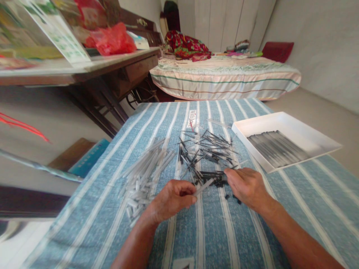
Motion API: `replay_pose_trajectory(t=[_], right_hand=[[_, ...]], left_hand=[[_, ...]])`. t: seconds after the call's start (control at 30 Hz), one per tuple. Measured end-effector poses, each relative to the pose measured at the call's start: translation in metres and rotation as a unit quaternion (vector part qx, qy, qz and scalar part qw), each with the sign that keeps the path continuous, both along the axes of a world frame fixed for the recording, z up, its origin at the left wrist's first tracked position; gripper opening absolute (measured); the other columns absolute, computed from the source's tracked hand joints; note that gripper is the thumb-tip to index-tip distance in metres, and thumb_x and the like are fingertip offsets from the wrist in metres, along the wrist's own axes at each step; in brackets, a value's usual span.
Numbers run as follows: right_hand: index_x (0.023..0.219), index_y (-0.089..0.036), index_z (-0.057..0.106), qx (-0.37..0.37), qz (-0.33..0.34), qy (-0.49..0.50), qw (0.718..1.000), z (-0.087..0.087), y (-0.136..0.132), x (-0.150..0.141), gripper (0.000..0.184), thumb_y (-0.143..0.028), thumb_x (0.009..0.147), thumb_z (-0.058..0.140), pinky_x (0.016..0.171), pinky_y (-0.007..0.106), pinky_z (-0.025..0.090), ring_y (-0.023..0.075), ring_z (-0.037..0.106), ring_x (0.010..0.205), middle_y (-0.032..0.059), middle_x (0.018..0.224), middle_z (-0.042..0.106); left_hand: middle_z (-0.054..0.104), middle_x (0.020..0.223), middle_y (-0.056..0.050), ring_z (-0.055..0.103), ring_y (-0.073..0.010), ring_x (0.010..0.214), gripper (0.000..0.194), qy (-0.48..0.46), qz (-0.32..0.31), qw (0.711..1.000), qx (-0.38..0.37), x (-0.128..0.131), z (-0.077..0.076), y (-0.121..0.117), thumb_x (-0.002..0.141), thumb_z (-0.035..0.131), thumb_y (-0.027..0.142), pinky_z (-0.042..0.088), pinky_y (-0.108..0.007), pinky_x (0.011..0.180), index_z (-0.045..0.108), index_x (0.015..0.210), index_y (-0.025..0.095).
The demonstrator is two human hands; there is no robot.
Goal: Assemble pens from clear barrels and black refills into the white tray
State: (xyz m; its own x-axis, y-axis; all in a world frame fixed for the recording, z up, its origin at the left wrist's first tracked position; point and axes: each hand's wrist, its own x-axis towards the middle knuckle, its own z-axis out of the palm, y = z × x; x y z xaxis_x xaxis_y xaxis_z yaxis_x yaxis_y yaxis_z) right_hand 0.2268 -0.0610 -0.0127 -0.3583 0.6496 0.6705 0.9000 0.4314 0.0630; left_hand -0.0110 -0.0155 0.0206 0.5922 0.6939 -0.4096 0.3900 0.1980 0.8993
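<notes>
My left hand (176, 198) pinches a translucent pen barrel (206, 185), which slants up to the right toward the other hand. My right hand (246, 186) is closed at the fingertips on what looks like a thin dark pen refill; the fingers partly hide it. Just beyond both hands lies a loose pile of black-tipped refills (215, 144). Small black plugs (220, 182) are scattered beside my right fingers. Left of the pile are more translucent barrels (150, 160), with short clear caps (136, 198) heaped nearer to me, beside my left wrist.
A white box lid (305, 129) at the table's right holds a row of dark-filled pens (277, 147). The table wears a blue striped cloth (120, 239). A sewing-machine desk (123, 71) with a red bag (116, 39) stands left; a bed (224, 78) is behind.
</notes>
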Motion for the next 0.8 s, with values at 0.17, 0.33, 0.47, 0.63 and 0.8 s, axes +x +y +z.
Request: replay_pose_trajectory(t=[0.17, 0.33, 0.47, 0.63, 0.8], right_hand=[[0.081, -0.012, 0.062, 0.008, 0.011, 0.018, 1.0, 0.001, 0.0, -0.002, 0.014, -0.008, 0.082, 0.049, 0.056, 0.026, 0.035, 0.0118, 0.047, 0.048, -0.0005, 0.051, 0.054], [0.081, -0.013, 0.062, -0.002, 0.029, 0.036, 0.999, 0.003, -0.001, -0.005, 0.015, -0.009, 0.084, 0.048, 0.055, 0.026, 0.035, 0.011, 0.047, 0.048, -0.0011, 0.051, 0.052], [0.085, -0.012, 0.061, -0.002, 0.075, 0.049, 0.996, 0.003, -0.004, -0.013, 0.013, -0.006, 0.083, 0.049, 0.057, 0.027, 0.037, 0.0119, 0.05, 0.052, 0.0001, 0.054, 0.055], [0.1, -0.011, 0.057, 0.008, 0.09, 0.078, 0.993, 0.004, -0.009, -0.018, 0.021, -0.005, 0.081, 0.052, 0.059, 0.027, 0.039, 0.013, 0.051, 0.054, 0.0012, 0.057, 0.058], [0.099, -0.013, 0.057, -0.02, 0.058, 0.156, 0.986, 0.012, -0.008, -0.004, 0.018, -0.012, 0.08, 0.057, 0.058, 0.025, 0.039, 0.013, 0.054, 0.056, 0.0038, 0.067, 0.064]], left_hand=[[0.058, 0.057, 0.003, 0.049, -0.0079, 0.052, 0.014, -0.016, -0.006, 0.999, -0.043, -0.001, -0.003, 0.0, 0.064, 0.066, 0.022, 0.037, -0.02, 0.052, 0.064, 0.073, 0.011], [0.062, 0.062, 0.001, 0.053, -0.0086, 0.054, 0.014, -0.03, -0.023, 0.997, -0.071, -0.001, -0.002, 0.001, 0.065, 0.066, 0.021, 0.04, -0.021, 0.054, 0.063, 0.074, 0.011], [0.064, 0.064, 0.0, 0.054, -0.0089, 0.054, 0.014, -0.043, -0.033, 0.995, -0.081, 0.002, -0.001, -0.001, 0.067, 0.066, 0.021, 0.039, -0.021, 0.054, 0.062, 0.076, 0.011], [0.062, 0.06, 0.001, 0.052, -0.008, 0.054, 0.011, -0.066, -0.018, 0.996, -0.065, 0.011, -0.003, -0.007, 0.067, 0.065, 0.019, 0.036, -0.019, 0.053, 0.059, 0.073, 0.011], [0.066, 0.07, -0.003, 0.053, -0.0086, 0.057, 0.013, -0.129, 0.02, 0.991, -0.034, 0.01, -0.002, -0.007, 0.071, 0.064, 0.021, 0.037, -0.019, 0.051, 0.061, 0.079, 0.012]])
